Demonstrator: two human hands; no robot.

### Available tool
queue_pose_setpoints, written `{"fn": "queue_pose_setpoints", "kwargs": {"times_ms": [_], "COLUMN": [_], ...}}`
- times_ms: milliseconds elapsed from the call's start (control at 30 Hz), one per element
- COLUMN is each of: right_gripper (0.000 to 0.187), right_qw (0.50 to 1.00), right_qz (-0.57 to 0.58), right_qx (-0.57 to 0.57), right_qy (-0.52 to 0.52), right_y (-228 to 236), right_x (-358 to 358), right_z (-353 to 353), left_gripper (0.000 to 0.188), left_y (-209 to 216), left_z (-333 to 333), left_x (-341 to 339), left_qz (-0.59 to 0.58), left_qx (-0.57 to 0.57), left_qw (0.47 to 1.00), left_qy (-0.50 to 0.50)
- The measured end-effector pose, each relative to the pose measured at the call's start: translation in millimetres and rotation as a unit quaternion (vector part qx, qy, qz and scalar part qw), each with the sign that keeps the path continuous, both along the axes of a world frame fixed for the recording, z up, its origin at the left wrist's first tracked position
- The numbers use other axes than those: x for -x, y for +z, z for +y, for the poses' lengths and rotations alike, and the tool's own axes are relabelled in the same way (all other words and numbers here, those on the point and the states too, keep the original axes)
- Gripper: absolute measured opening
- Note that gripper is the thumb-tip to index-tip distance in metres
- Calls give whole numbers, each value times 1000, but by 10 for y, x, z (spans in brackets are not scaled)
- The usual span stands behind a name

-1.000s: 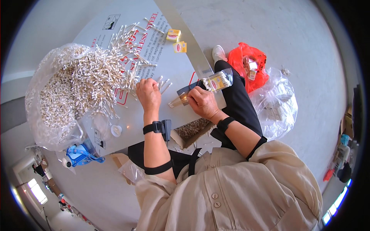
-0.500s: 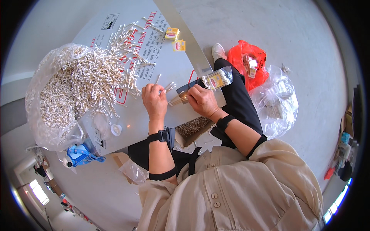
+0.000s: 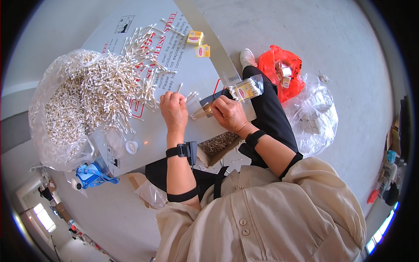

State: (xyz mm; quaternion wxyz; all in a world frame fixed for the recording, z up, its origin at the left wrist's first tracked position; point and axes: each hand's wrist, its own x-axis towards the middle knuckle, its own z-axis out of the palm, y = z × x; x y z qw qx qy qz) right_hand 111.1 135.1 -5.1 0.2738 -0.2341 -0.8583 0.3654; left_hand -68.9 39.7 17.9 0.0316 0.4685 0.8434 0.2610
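White-tipped cotton swabs stick out at the fingertips of my left hand, whose fingers are bent and closed around their near ends. Beside it my right hand is closed, with a small bunch of brownish-looking cotton swabs poking out from its fingers toward the left. A dark flat patch lies just beyond these fingers. Past my right knuckles, at the table's edge, rests a clear packet of cotton swabs with a yellow label. My right fingertips are partly hidden.
A large clear bag spills a heap of cotton swabs over the left of the table. Two small yellow packs lie at the far edge. An open carton is below; red and clear plastic bags stand right.
My left hand has shifted slightly left and away from my right hand. My right hand and the labelled packet stay nearly still.
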Motion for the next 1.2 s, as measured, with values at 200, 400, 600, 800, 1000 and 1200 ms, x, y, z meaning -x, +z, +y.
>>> {"fn": "queue_pose_setpoints", "kwargs": {"times_ms": [200, 400, 600, 800, 1000, 1200], "right_gripper": [11, 11, 10, 9, 15, 28], "right_qw": [1000, 1000, 999, 996, 955, 909], "right_qz": [1, 5, 23, 44, 129, 206], "right_qx": [1, 6, 29, 78, 259, 361], "right_qy": [1, -1, -13, -21, -69, -29], "right_y": [-1, 1, 27, 13, 54, -97], "right_x": [4, 2, -11, -33, 140, 481], "right_z": [0, 1, 10, -1, -40, -99], "left_gripper": [15, 18, 17, 12, 37, 49], "left_y": [-35, -148, -151, -104, -284, -328], "left_z": [148, 105, 87, -18, -208, 0], "left_x": [184, 157, -104, -430, -455, -586], "left_qz": [15, -26, -29, -11, -197, -336], "left_qx": [16, -24, 0, 2, -280, -353], "left_qw": [1000, 996, 998, 1000, 933, 863], "left_qy": [7, 86, 49, 20, 110, 132]}}
